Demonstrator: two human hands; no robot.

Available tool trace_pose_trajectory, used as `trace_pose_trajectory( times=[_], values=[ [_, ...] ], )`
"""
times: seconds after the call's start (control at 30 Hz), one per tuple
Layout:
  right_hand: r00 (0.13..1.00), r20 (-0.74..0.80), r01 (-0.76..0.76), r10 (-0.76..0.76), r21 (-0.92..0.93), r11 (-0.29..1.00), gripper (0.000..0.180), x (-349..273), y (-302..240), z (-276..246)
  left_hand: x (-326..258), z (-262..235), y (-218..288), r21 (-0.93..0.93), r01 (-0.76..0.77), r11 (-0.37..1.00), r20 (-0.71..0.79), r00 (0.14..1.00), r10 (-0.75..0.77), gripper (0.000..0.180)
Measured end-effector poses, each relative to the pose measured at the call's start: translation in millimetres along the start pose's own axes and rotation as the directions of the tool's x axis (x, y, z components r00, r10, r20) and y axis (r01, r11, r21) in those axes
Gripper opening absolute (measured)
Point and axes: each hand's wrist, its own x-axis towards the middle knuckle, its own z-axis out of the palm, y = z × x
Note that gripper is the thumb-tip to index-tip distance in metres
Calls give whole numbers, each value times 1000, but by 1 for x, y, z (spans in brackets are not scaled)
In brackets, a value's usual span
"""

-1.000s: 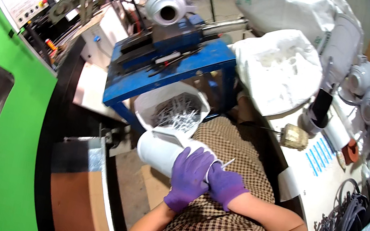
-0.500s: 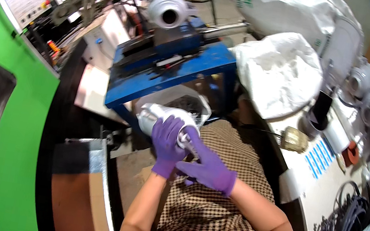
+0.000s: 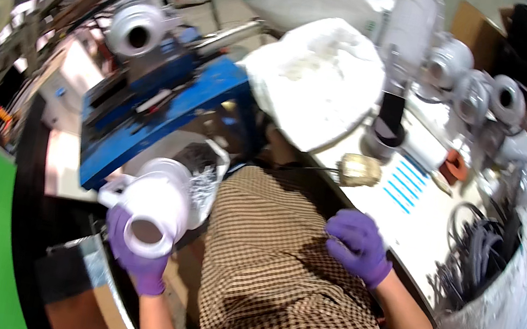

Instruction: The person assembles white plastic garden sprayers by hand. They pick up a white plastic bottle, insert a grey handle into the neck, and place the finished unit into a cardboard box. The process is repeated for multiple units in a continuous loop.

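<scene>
My left hand (image 3: 135, 256) clamps the white pipe fitting (image 3: 154, 212) from below; best kept level. My right hand (image 3: 356, 244), fingers curled together, rests at the bench edge (image 3: 401, 257).

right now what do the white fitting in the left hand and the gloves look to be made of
Fitting: likely moulded plastic, such as a pipe part. It is uniformly white with a smooth, slightly glossy wall and a round open mouth; motion blur leaves the finish uncertain.
Gloves, on the left hand and right hand: thin purple rubbery material, probably nitrile or latex. They fit skin-tight, wrinkle at the knuckles and look matte.
</scene>
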Motion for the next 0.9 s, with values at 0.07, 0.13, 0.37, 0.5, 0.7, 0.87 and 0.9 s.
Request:
trace_pose_trajectory(
  times=[0.07, 0.13, 0.37, 0.5, 0.7, 0.87, 0.9],
  values=[
    [976, -179, -171, 127, -263, 949, 26, -25, 18, -37, 5, -20, 34, 5, -298, 955, 80, 952, 296, 66],
    [866, -361, -440, 345, -227, 869, 24, -66, 51, -63, -28, -20, 38, 17, -668, 744, 324, 708, 628, 53],
    [778, -362, -626, 514, -371, 686, 31, -71, 118, -58, -71, -10, 79, -523, -615, 590, 527, 310, 791, 34],
    [648, -374, -760, 663, -367, 536, 28, -66, 133, -52, -103, -8, 59, -546, -467, 695, 589, 377, 715, 30],
    [848, -411, -502, 334, -422, 755, 12, -61, 109, -50, -112, 2, 47, 306, -946, -105, 512, 70, 856, 66],
    [961, -56, -265, 271, 91, 960, 14, 70, 37, -19, -129, -1, 65, 610, 359, -706, 791, -239, 563, 69],
    [972, 4, -231, 234, 159, 960, 16, 92, 39, -3, -129, 2, 66, 656, 250, -712, 754, -170, 635, 68]
  ],
)
